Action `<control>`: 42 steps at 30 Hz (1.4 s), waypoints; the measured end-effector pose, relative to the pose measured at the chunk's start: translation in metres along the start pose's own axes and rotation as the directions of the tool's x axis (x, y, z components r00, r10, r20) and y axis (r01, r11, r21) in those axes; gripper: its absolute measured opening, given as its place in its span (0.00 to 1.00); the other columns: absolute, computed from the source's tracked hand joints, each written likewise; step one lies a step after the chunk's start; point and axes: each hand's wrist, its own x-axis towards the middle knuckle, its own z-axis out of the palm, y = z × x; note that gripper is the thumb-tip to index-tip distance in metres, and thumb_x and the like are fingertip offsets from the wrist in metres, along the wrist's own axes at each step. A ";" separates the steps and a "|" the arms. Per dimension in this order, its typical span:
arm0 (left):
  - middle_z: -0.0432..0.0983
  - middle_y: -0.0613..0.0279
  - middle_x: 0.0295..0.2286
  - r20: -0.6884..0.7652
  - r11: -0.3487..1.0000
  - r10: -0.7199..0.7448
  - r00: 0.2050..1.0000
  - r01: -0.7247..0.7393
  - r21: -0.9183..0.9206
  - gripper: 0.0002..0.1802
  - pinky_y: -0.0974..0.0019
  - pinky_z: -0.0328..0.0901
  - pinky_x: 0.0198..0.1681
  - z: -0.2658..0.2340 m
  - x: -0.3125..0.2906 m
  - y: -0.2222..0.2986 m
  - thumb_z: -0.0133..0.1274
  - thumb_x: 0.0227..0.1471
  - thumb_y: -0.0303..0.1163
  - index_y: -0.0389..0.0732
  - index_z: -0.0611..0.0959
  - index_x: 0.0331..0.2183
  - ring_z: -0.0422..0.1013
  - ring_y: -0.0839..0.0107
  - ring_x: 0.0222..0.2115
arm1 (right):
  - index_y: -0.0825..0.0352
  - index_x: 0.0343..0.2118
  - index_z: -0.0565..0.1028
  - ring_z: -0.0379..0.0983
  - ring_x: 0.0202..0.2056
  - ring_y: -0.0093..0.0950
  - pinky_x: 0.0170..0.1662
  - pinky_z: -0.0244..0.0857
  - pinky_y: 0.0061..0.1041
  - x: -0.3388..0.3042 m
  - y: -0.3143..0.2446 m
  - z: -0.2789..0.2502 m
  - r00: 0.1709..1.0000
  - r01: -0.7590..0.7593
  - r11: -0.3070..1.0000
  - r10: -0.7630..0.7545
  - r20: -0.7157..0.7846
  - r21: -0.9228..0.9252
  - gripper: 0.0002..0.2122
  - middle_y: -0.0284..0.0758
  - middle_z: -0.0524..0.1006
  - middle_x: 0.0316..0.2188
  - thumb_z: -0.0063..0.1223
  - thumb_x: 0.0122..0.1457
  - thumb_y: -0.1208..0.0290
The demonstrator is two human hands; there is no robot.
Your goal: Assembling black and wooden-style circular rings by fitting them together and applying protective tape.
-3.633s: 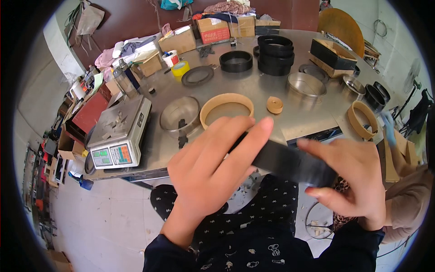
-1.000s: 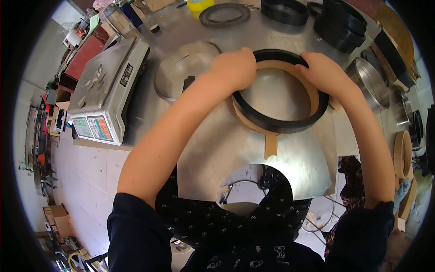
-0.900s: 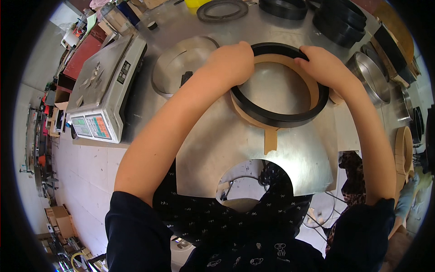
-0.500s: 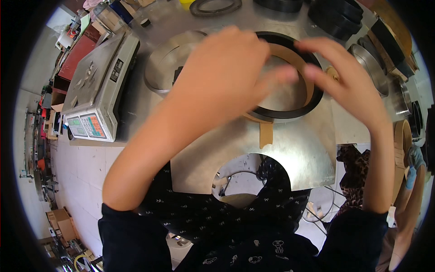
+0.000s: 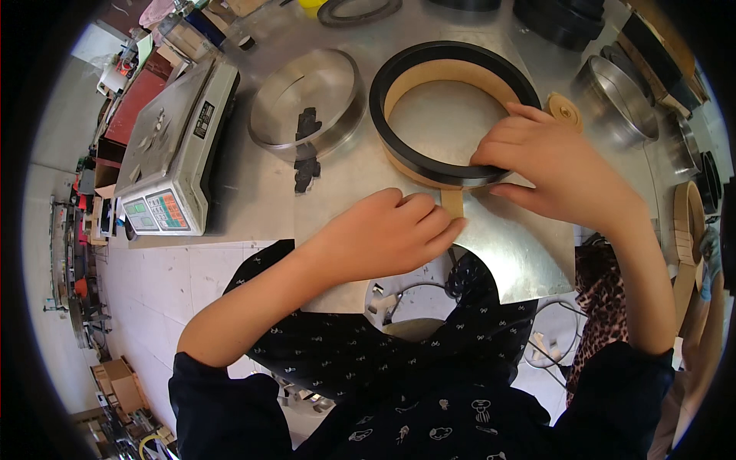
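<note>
My right hand (image 5: 548, 165) clamps the smooth black ring (image 5: 414, 161); my left hand (image 5: 383, 239), fingers curled, meets the tan strip (image 5: 452, 202), grip unclear.

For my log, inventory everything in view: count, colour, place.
black ring: 1, black, centre
band: 1, tan, inside black ring
tab: 1, tan, in front of black ring
metal ring: 1, silver, left-centre
strip: 1, black, across metal ring
scale: 1, grey-white, left
roll: 1, tan, right
shiny rings: several, silver, far right
ring stack: 1, black, upper right
flat ring: 1, dark grey, top
worktop: 1, silver, beneath these
left hand: 1, bare, beside tab
right hand: 1, bare, on black ring
</note>
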 end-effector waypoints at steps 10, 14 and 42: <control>0.68 0.73 0.25 -0.098 0.998 -0.037 0.994 0.033 -0.051 0.13 0.72 0.63 0.25 0.018 0.010 -0.005 0.55 0.43 0.32 0.47 0.80 0.36 0.68 0.77 0.26 | 0.64 0.39 0.76 0.76 0.32 0.35 0.64 0.52 0.42 -0.002 0.001 -0.007 0.999 -0.039 0.997 0.040 -0.021 0.059 0.12 0.36 0.78 0.28 0.60 0.49 0.74; 0.71 0.68 0.17 -0.041 0.746 -0.592 0.805 0.528 -0.406 0.08 0.69 0.64 0.22 0.019 0.001 0.015 0.59 0.46 0.30 0.44 0.82 0.33 0.71 0.74 0.19 | 0.64 0.40 0.77 0.76 0.35 0.34 0.65 0.51 0.43 -0.002 0.002 -0.005 0.998 -0.050 0.991 0.054 -0.028 0.125 0.13 0.36 0.79 0.31 0.61 0.49 0.75; 0.72 0.60 0.35 -0.368 0.675 -0.732 0.573 0.683 -0.280 0.19 0.55 0.58 0.54 0.006 0.036 0.007 0.66 0.33 0.29 0.41 0.78 0.32 0.70 0.63 0.41 | 0.65 0.33 0.73 0.72 0.35 0.36 0.57 0.61 0.39 -0.006 -0.001 0.017 0.991 -0.063 0.996 0.054 -0.126 -0.066 0.11 0.36 0.75 0.27 0.61 0.45 0.76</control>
